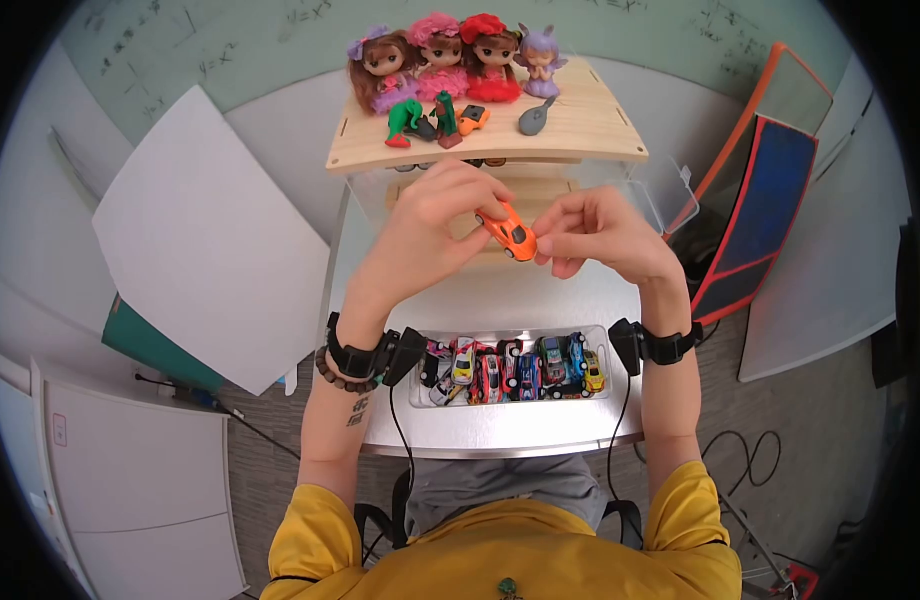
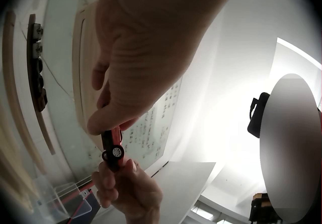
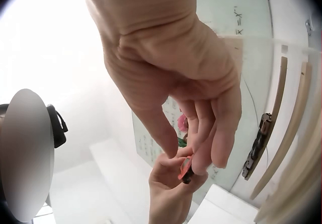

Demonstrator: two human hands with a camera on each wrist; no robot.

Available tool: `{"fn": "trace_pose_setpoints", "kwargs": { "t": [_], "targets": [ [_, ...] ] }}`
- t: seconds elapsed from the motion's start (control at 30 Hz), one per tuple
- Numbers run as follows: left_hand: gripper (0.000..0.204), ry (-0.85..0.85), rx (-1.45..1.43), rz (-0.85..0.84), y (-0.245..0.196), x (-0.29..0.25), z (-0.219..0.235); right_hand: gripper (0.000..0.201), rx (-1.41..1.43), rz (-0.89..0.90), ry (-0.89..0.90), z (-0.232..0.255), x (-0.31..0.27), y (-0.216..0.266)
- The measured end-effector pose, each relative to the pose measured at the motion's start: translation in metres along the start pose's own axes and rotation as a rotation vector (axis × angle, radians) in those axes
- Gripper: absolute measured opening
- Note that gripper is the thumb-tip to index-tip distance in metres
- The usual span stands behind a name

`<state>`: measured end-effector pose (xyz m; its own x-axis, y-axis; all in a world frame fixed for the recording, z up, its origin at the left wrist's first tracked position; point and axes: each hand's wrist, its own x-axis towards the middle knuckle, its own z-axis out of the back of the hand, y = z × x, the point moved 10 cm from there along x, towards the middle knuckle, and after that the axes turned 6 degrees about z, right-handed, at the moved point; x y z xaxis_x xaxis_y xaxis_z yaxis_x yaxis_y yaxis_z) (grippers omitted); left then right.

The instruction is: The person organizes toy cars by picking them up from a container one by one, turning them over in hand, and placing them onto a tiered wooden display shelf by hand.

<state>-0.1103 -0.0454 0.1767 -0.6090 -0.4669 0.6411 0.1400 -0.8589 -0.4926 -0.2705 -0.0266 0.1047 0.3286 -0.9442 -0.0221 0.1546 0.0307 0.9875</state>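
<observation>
An orange toy car (image 1: 510,233) is held up over the table between both hands. My left hand (image 1: 435,222) grips its rear end between thumb and fingers. At the front end, the thumb and fingertips of my right hand (image 1: 605,235) pinch the car near its nose. In the left wrist view the car (image 2: 113,146) shows a dark underside and a wheel with pale spokes. From the right wrist, only a small part of the car (image 3: 185,169) appears between the fingers, the remainder hidden by them.
A clear tray (image 1: 416,398) packed with several toy cars lies on the table (image 1: 500,437) near the body. Behind the hands stands a wooden-topped shelf (image 1: 590,125). It bears several dolls (image 1: 440,60), small green and orange toys (image 1: 405,122) and a grey object (image 1: 535,118).
</observation>
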Motion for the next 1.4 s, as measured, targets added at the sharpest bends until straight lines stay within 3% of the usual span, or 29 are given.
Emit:
{"fn": "trace_pose_setpoints", "kwargs": {
  "t": [0.1, 0.17, 0.47, 0.87, 1.27, 1.4],
  "targets": [
    [0.021, 0.002, 0.013, -0.007, -0.001, 0.001, -0.001, 0.029, 0.006, 0.045, 0.001, -0.004, 0.002, 0.001],
    [0.02, -0.004, -0.003, 0.015, 0.001, 0.001, 0.0, 0.04, -0.065, 0.222, 0.016, -0.008, 0.004, 0.015],
    [0.021, 0.015, -0.051, 0.066, 0.0, -0.002, -0.004, 0.06, -0.279, 0.221, -0.092, -0.019, -0.006, 0.037],
    [0.026, 0.024, -0.007, 0.093, 0.001, -0.002, -0.008, 0.081, -0.248, 0.205, -0.092, -0.023, -0.002, 0.031],
    [0.025, 0.029, 0.022, 0.096, 0.0, -0.002, -0.008, 0.071, -0.318, 0.26, -0.125, -0.025, 0.0, 0.032],
    [0.022, -0.006, 0.075, 0.154, -0.012, -0.007, 0.029, 0.069, -0.327, 0.187, -0.164, -0.014, 0.0, 0.028]
  ]
}}
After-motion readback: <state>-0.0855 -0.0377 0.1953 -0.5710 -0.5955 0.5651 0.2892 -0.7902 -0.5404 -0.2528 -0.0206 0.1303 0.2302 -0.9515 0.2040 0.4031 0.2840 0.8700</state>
